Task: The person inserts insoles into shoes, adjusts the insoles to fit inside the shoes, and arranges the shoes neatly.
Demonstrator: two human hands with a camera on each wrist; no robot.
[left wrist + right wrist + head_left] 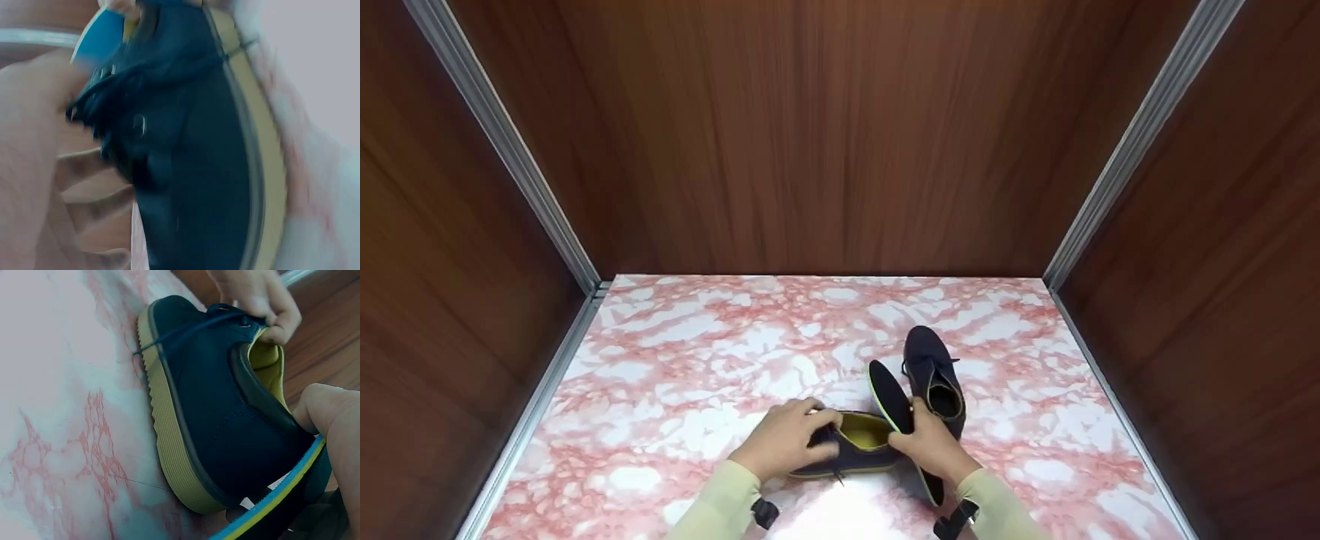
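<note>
A dark navy lace-up shoe (864, 459) with a tan sole and yellow lining lies crosswise in front of me. My left hand (789, 438) is over its laces; in the right wrist view its fingertips (279, 333) pinch the tongue at the opening. My right hand (934, 444) grips an insole (888, 394), black on one face with a blue and yellow edge (281, 494). That hand's thumb lies right at the shoe's heel collar. The insole slants beside the heel, its middle partly hidden by the hand.
A second navy shoe (926, 356) stands just beyond the right hand, toe pointing away. Both are on a red-and-white marbled surface (697, 360). Brown wood-grain panels (825, 142) with metal corner rails (517, 150) enclose it at the back and sides.
</note>
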